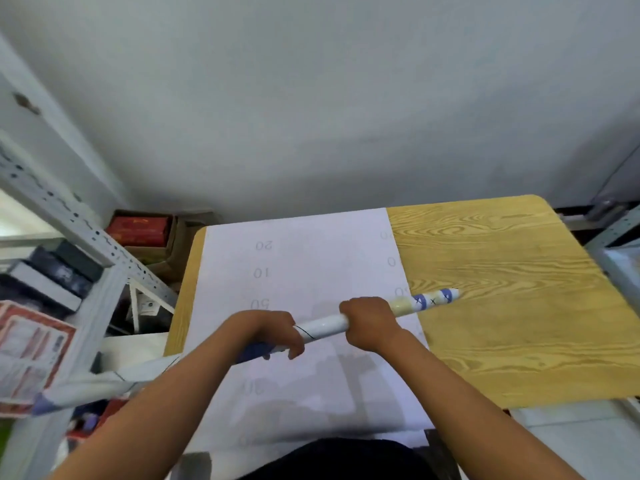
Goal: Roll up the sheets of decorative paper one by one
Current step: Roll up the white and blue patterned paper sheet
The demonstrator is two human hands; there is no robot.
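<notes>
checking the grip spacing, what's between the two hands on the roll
In the head view, only a bare white stretch of the paper roll, crossed by a thin dark line, lies between the left hand and right hand.

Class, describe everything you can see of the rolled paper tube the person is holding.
The paper tube is thin, tightly rolled, glossy white with blue bands and small crosses near its right end. It slants across the white sheet, right end farther away over the wooden table. The left hand and right hand both grip it.
</notes>
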